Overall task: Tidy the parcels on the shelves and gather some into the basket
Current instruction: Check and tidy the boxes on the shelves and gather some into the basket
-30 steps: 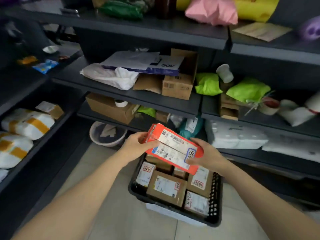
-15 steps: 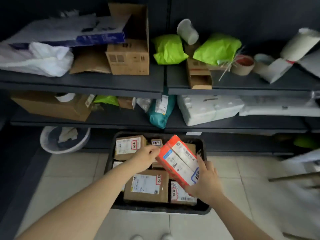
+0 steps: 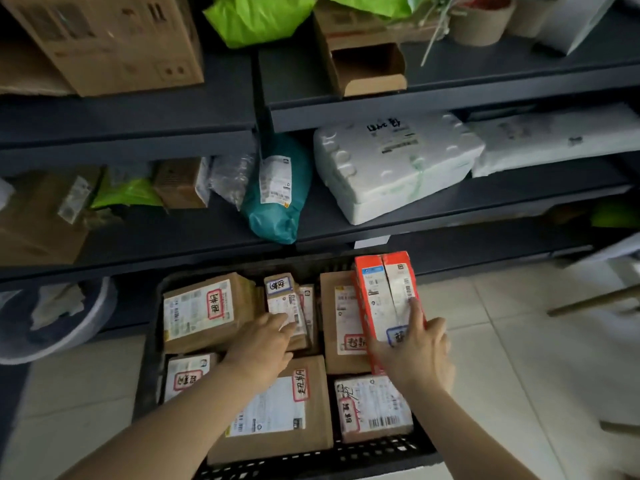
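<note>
A black plastic basket [image 3: 149, 368] stands on the floor below the shelves, packed with several labelled brown cardboard parcels. My right hand [image 3: 415, 351] grips an orange-red box with white labels [image 3: 384, 296] and holds it on edge at the basket's right side, over a brown parcel [image 3: 337, 327]. My left hand [image 3: 266, 344] rests flat on a small labelled parcel [image 3: 287, 303] in the middle of the basket, fingers together and pressing on it. A large brown parcel [image 3: 277, 414] lies under my left wrist.
Dark shelves [image 3: 207, 116] rise behind the basket. The lower shelf carries a teal bag [image 3: 277, 192], a white foam box [image 3: 391, 164] and brown boxes [image 3: 180, 181]. Green bags [image 3: 256, 15] and cardboard boxes sit above. A round bin [image 3: 52, 320] stands at the left on the tiled floor.
I have leaned closer to the basket. My right hand brought the orange-red box down to the basket's right side. My left hand let go of it and dropped onto a small parcel.
</note>
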The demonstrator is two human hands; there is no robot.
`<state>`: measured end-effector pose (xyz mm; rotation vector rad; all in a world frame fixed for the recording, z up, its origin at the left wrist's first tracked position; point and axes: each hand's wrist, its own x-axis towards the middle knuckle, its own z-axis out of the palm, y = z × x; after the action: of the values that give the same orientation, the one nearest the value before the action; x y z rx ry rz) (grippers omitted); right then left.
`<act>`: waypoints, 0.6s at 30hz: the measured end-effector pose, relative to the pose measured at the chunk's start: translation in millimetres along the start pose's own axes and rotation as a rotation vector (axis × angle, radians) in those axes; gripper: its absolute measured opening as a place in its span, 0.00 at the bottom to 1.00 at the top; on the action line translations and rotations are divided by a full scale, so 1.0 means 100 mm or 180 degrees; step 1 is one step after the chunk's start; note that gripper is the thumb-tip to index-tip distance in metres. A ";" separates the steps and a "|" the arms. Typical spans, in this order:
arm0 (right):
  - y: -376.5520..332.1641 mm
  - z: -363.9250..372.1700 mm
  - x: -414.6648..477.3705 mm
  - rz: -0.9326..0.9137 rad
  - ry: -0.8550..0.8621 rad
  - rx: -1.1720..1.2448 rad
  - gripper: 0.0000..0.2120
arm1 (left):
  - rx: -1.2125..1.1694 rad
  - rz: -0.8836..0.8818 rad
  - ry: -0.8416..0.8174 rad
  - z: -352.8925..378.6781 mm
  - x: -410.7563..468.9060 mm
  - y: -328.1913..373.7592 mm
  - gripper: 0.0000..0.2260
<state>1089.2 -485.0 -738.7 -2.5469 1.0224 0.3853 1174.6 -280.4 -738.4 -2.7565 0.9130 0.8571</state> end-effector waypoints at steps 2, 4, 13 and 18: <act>-0.03 0.09 0.01 -0.0155 0.0026 -0.0201 0.47 | 0.0074 -0.0005 -0.0114 0.11 0.03 0.01 0.25; -0.07 0.14 0.03 -0.0221 -0.0004 -0.0326 0.47 | 0.0092 0.0035 -0.0205 0.19 0.04 -0.01 0.26; -0.06 0.18 0.09 -0.0205 -0.0106 -0.0566 0.48 | 0.0232 0.0142 -0.0294 0.23 -0.02 -0.09 0.28; -0.13 -0.06 0.01 -0.0516 -0.0187 -0.0669 0.46 | 0.0310 0.0039 -0.0129 -0.04 -0.28 -0.18 0.27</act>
<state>1099.2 -479.6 -730.5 -2.7623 0.7837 0.5438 1168.3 -252.9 -721.3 -2.6441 0.9396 0.8437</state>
